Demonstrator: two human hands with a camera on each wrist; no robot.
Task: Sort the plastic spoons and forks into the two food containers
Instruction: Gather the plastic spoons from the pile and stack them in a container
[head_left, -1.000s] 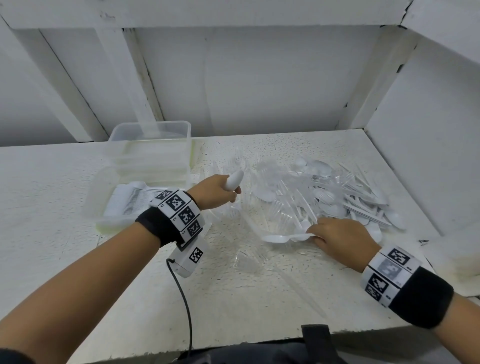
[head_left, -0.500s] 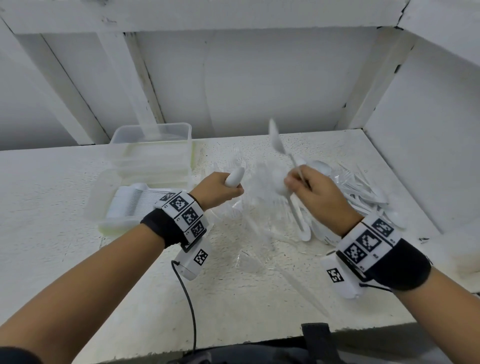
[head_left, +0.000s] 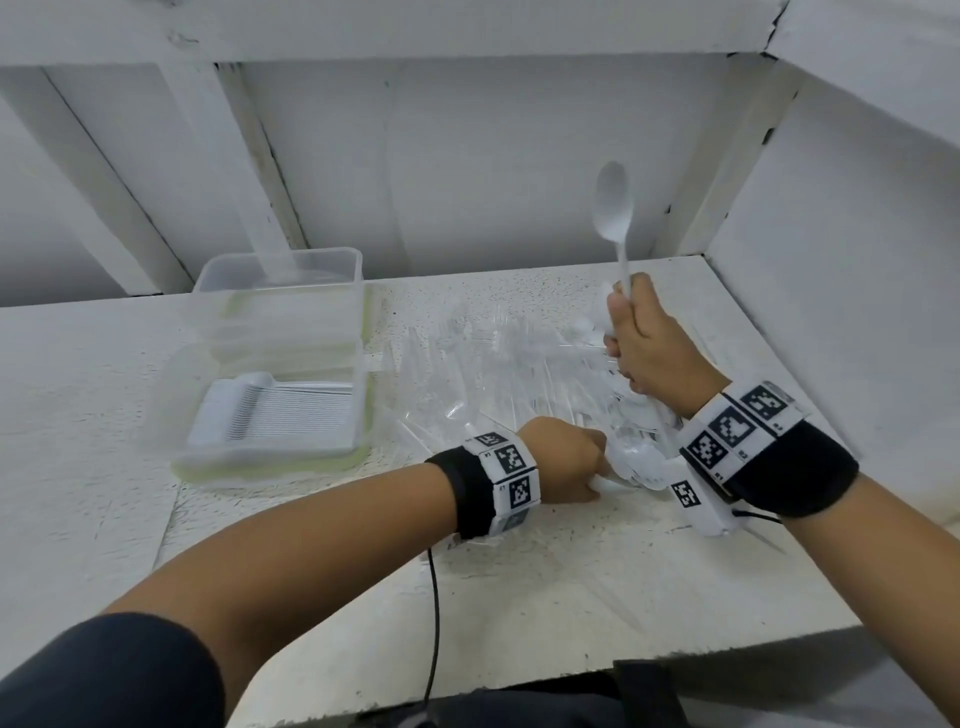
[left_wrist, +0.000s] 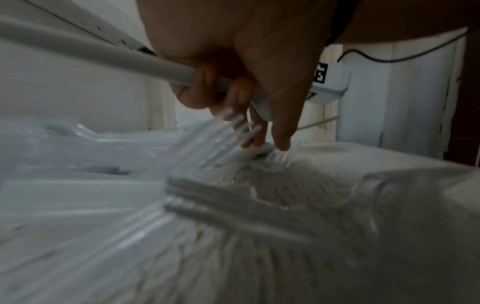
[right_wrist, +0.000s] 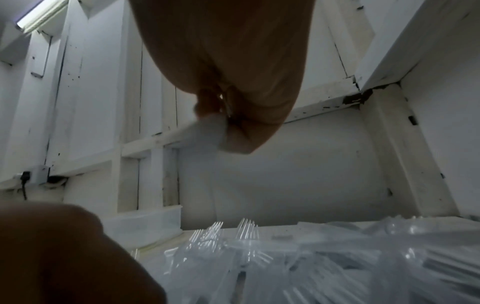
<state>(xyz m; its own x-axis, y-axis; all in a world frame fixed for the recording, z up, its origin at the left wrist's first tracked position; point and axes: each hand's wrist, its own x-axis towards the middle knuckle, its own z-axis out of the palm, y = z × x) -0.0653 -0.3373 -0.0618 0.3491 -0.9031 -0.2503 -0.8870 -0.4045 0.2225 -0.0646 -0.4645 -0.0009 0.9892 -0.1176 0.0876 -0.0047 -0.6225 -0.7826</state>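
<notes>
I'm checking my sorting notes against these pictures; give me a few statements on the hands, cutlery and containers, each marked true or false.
1. The right hand holds a white spoon bowl-up. True.
2. The left hand is raised above the near container. False: it is low at the loose cutlery pile, gripping white utensils.
3. The near container holds a stacked row of white cutlery. True.
4. The far container is on the pile's right. False: both containers sit left of it.
</notes>
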